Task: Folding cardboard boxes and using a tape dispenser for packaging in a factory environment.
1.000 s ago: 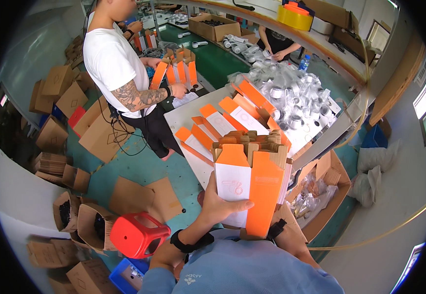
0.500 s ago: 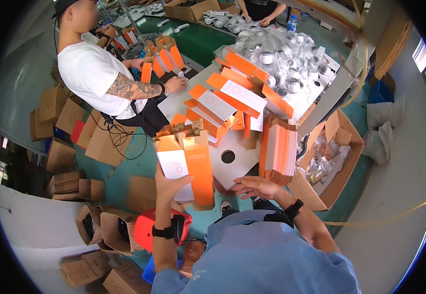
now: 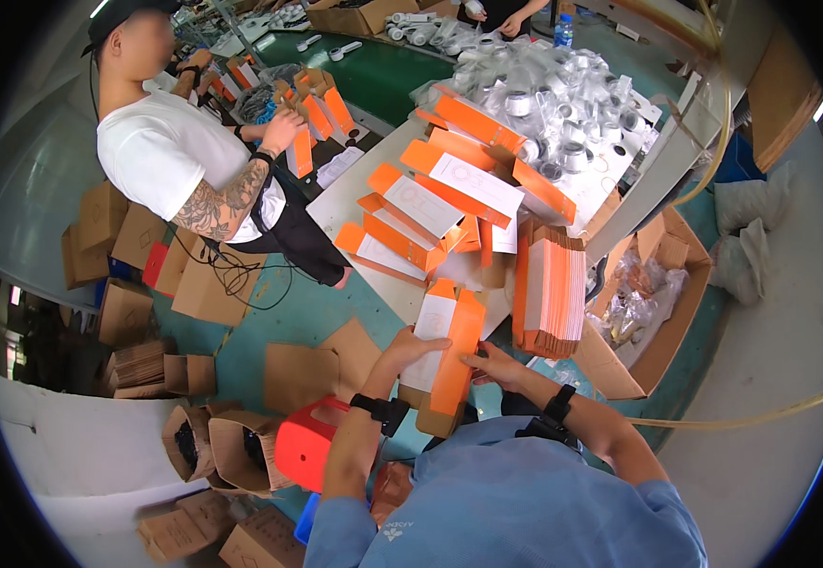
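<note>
An orange and white carton (image 3: 457,352) with raised flaps is held upright in front of my body. My left hand (image 3: 415,350) grips its white side, thumb across the face. At its orange right side, my right hand (image 3: 499,365) presses with the fingers, some of them hidden. Several unfolded cartons (image 3: 421,204) with open flaps lie piled on the white table (image 3: 383,293) beyond. To the right of them stands a stack of flat cartons (image 3: 552,292), edges toward me.
White parts in clear bags (image 3: 544,109) are heaped at the far right of the table. A large cardboard box (image 3: 658,364) with plastic bags stands at right. A person in a white shirt (image 3: 161,151) works at left, near a red stool (image 3: 312,443) and brown boxes (image 3: 236,454).
My left hand has brought the carton right and toward my body. My right hand, apart from it before, now grips its side. The person at left has raised a hand to a carton.
</note>
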The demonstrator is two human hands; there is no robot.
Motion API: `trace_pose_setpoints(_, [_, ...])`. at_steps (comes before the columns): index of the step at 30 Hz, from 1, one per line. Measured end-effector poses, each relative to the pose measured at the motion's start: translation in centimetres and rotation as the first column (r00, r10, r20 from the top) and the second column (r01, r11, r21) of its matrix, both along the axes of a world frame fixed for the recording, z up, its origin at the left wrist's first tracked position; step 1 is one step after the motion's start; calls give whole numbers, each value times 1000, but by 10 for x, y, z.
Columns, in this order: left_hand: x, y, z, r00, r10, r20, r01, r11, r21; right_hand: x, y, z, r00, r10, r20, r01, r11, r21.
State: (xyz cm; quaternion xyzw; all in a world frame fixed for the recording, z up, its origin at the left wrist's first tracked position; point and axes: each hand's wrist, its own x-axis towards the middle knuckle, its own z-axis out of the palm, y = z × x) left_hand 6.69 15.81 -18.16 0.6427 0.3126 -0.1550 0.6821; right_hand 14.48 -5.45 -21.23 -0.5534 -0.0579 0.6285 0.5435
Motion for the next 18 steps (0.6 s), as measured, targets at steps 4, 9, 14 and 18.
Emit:
trace_pose_setpoints(4, [14,5,-32,998,27,53,-24,999,-49,6,10,-27,984,-136,116,143,988,-62])
trace_pose_setpoints(9, [33,7,-59,998,-40,40,33,984,176,20,17,-27,975,-71,210,99,987,-129])
trace_pose_setpoints(14, [23,-37,-24,997,-66,35,9,568,823,33,25,20,100,6,995,295,955,-35])
trace_pose_setpoints(18, [3,-50,-30,976,-157,150,-48,517,855,49,40,-5,-128,65,990,232,972,-34])
